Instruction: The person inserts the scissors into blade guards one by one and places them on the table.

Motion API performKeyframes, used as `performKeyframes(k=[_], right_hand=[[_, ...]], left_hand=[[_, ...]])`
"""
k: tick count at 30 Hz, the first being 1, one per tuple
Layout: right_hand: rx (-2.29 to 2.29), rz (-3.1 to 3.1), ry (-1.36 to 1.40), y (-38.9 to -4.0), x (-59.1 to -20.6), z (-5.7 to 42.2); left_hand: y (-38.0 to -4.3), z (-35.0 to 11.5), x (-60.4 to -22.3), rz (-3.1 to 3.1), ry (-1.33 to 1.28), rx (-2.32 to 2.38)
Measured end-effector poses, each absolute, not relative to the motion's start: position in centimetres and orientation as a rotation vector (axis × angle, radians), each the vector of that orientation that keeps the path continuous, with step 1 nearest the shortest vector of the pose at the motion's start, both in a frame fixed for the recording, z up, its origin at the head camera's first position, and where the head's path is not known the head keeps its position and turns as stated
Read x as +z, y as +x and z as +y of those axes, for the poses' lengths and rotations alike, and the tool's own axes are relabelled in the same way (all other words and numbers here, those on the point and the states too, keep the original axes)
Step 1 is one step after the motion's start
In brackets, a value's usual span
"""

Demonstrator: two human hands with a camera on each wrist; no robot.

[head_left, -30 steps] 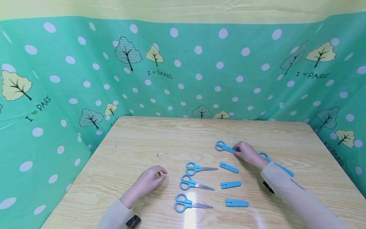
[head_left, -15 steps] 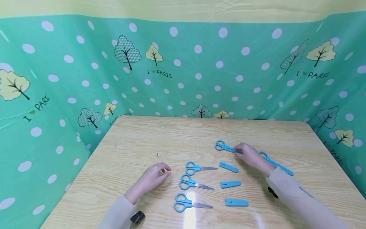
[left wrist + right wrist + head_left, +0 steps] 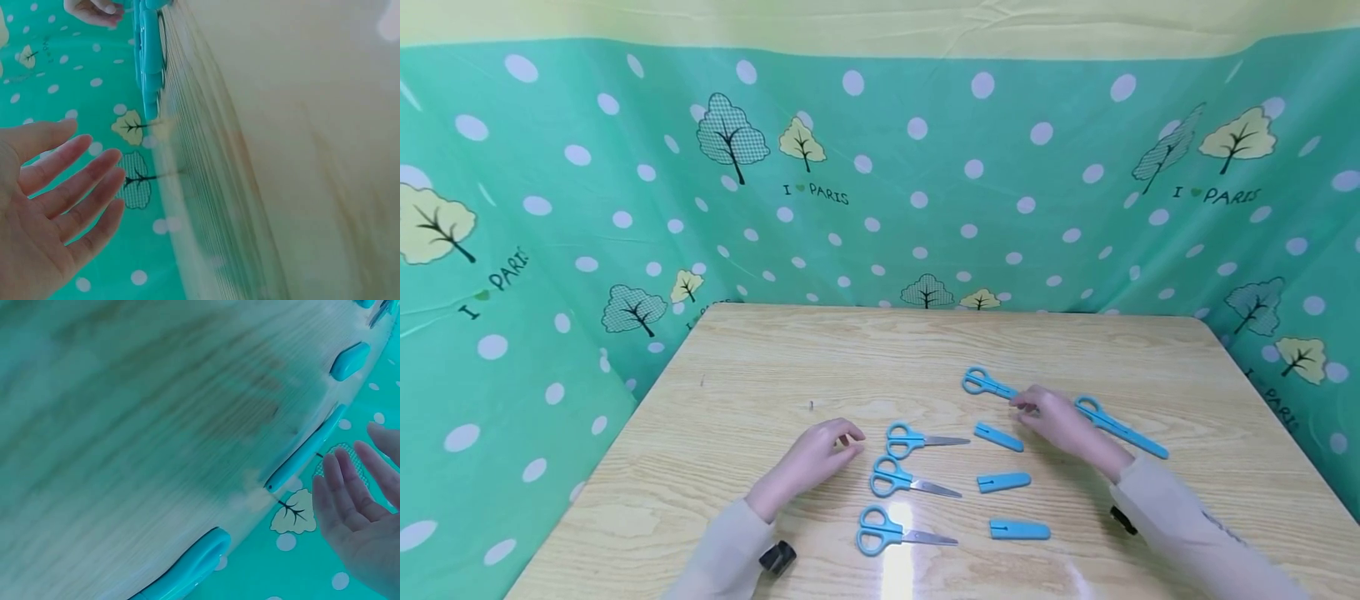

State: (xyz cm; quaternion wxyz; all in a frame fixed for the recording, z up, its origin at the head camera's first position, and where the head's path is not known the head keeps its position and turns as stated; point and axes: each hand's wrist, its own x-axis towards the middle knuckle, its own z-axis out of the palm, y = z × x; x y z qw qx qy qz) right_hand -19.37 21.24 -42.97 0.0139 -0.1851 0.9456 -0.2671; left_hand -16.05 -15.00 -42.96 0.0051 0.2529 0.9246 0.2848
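Note:
My left hand [image 3: 811, 457] hovers over the table just left of several pairs of blue scissors, fingers loosely bent and holding nothing; the left wrist view shows its fingers spread. My right hand [image 3: 1062, 421] is over the far end of a pair of blue-handled scissors [image 3: 979, 381], partly covering it. In the right wrist view its relaxed fingers [image 3: 342, 487] hold nothing. Three uncapped scissors lie in a column: the back pair [image 3: 906, 440], the middle pair [image 3: 892, 478] and the front pair [image 3: 882, 532]. Their blades point right, toward three blue blade covers [image 3: 998, 437].
Another pair of scissors [image 3: 1122, 428], its blades in a blue cover, lies right of my right hand, beside the forearm. The wooden table [image 3: 760, 350] meets a green dotted curtain [image 3: 880, 167] at its back and left. A small dark mark [image 3: 811, 406] shows on the tabletop.
My left hand has moved right and slightly away from me, toward the uncapped scissors. My right hand has drawn back a little to the right and toward me; the scissors beside it stay in place.

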Motion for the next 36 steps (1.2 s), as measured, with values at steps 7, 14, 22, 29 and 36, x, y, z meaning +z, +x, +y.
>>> performKeyframes(k=[7, 14, 22, 29, 36], right_hand=[[-0.862, 2.938, -0.594, -18.7, -43.0, 21.0], [-0.868, 2.929, -0.602, -18.0, -42.8, 20.7], [-0.855, 2.923, -0.571, -17.6, -43.0, 20.1], [-0.87, 2.875, -0.577, -17.4, -43.1, 19.7], [-0.884, 2.861, -0.604, -17.4, -43.4, 19.6]], left_hand=[[-16.5, -14.1, -42.9, 2.879, 0.818, 0.884], [-17.1, -13.1, -43.1, 2.866, 0.871, 0.877], [-17.8, -11.9, -43.2, 2.801, 0.877, 0.875], [-18.2, -11.2, -43.1, 2.779, 0.855, 0.841], [-18.7, -10.7, -43.3, 2.791, 0.848, 0.784]])
